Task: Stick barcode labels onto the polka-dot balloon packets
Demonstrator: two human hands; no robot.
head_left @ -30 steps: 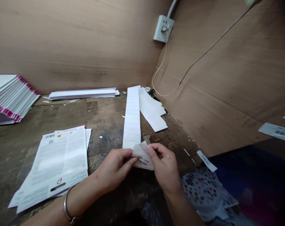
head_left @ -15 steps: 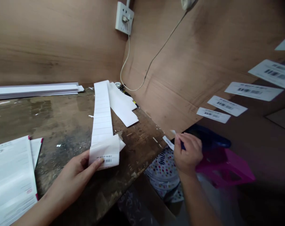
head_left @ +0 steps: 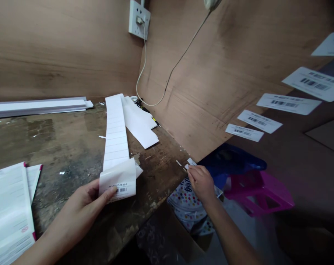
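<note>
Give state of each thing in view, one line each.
Left hand: gripping the curled-up end of the strip, barcode showing
Label strip: long, flat on the bench, end lifted
Right hand: fingers pinched together at the small label
Small white label: at the bench edge, held or not unclear
Barcode labels: flat, spaced in a row
Wall socket: plugged in, cable attached

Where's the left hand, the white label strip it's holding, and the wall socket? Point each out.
Left hand (head_left: pixel 77 210): head view, middle of the hand.
White label strip (head_left: pixel 114 136): head view, middle of the length lying on the workbench.
Wall socket (head_left: pixel 138 20): head view, white faceplate.
</note>
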